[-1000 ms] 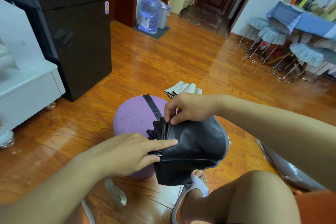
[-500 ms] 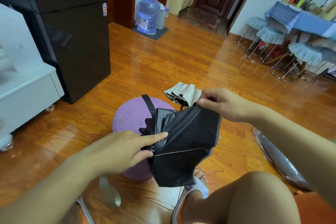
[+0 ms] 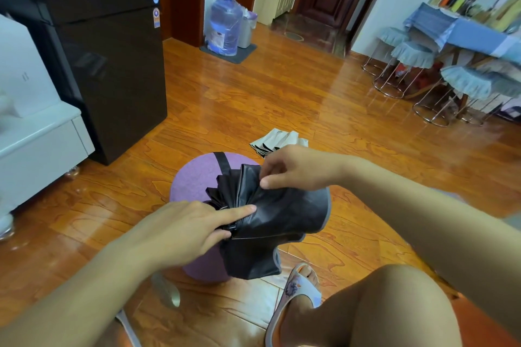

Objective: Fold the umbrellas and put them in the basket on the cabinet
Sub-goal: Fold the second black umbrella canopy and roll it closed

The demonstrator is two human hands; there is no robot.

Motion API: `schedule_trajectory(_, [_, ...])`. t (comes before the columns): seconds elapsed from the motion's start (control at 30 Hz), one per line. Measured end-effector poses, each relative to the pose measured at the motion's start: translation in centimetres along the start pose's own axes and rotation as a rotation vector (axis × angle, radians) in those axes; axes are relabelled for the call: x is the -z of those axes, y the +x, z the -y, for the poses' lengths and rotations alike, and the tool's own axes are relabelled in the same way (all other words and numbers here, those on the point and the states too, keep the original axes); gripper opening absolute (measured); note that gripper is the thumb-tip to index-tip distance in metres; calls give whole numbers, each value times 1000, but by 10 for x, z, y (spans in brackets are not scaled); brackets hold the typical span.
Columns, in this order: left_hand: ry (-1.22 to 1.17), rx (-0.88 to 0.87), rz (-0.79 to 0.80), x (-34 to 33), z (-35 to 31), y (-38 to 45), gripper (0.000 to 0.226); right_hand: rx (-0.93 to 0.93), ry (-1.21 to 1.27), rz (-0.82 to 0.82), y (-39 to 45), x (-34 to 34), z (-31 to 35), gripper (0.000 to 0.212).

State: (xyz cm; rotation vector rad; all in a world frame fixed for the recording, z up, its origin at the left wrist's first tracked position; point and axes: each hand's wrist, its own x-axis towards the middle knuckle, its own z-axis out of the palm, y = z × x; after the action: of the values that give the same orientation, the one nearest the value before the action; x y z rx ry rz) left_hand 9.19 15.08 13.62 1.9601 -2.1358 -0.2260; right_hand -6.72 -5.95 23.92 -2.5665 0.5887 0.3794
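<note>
Apparently black umbrella (image 3: 270, 220) between 2 hands (image 3: 239, 205)

Two umbrellas: a black one (image 3: 270, 220) on the purple stool (image 3: 194, 180), a pale one (image 3: 277, 141) behind it. Two hands, one water jug (image 3: 225, 22) (far back), three fringed stools (image 3: 414, 53).

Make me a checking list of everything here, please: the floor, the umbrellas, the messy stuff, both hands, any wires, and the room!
Surface: glossy wooden floor; purple stool as work spot.
Job's things: black umbrella half pleated on the stool; pale umbrella lying behind it; basket not seen.
Clutter: water bottle, slipper.
Grippers: left hand holds the gathered folds; right hand pinches a pleat.
Cables: nothing seen.
Surroundings: black fridge, white cabinet, covered stools.
</note>
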Motion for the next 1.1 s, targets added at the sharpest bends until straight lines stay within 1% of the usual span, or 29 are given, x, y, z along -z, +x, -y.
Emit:
schedule_trajectory(0.07, [-3, 11, 7, 1, -1, 1, 63, 50, -16, 26, 8, -6, 7, 14])
schedule_trajectory(0.13, [-18, 26, 22, 5, -3, 0, 66, 98, 22, -3, 12, -11, 8, 7])
schedule_trajectory(0.2, [-44, 42, 47, 10, -5, -1, 71, 110, 88, -85, 13, -12, 7, 13])
schedule_trajectory(0.27, [-69, 37, 73, 12, -7, -3, 71, 183, 99, -178, 11, -11, 8, 18])
schedule_trajectory(0.33, [-71, 8, 95, 10, -11, -3, 69, 256, 68, -198, 9, -13, 12, 18])
schedule_trajectory(0.4, [-66, -11, 111, 6, -16, -3, 66, 222, 65, -133, 10, -18, 20, 19])
schedule_trajectory(0.5, [-62, -16, 124, 3, -21, -2, 60, 127, 152, -19, 9, -18, 15, 19])
schedule_trajectory(0.6, [-56, -3, 88, 4, -14, -4, 59, 65, 202, 8, -3, -11, -6, 34])
schedule_trajectory(0.67, [-80, 14, 74, 6, -8, -5, 60, 54, 199, 15, -13, -15, -20, 35])
schedule_trajectory(0.7, [-92, 23, 71, 7, -6, -5, 62, 54, 157, 21, -16, -20, -24, 31])
schedule_trajectory(0.73, [-108, 36, 68, 8, -4, -5, 65, 57, 93, 9, -17, -25, -28, 23])
schedule_trajectory(0.8, [-166, 92, 68, 10, -3, -4, 75, 66, 51, -86, -14, -31, -33, 11])
schedule_trajectory(0.87, [-241, 158, 63, 6, 1, -2, 83, 52, 86, -203, -7, -30, -33, 11])
schedule_trajectory(0.93, [-292, 183, 71, -1, 10, 1, 82, 42, 56, -268, 6, -30, -32, 14])
schedule_trajectory(1.0, [-263, 194, 111, -10, 26, 8, 81, 57, -37, -287, 27, -37, -35, 15])
schedule_trajectory(1.1, [-71, 185, 148, -17, 41, 18, 77, 64, -96, -279, 63, -60, -43, 17])
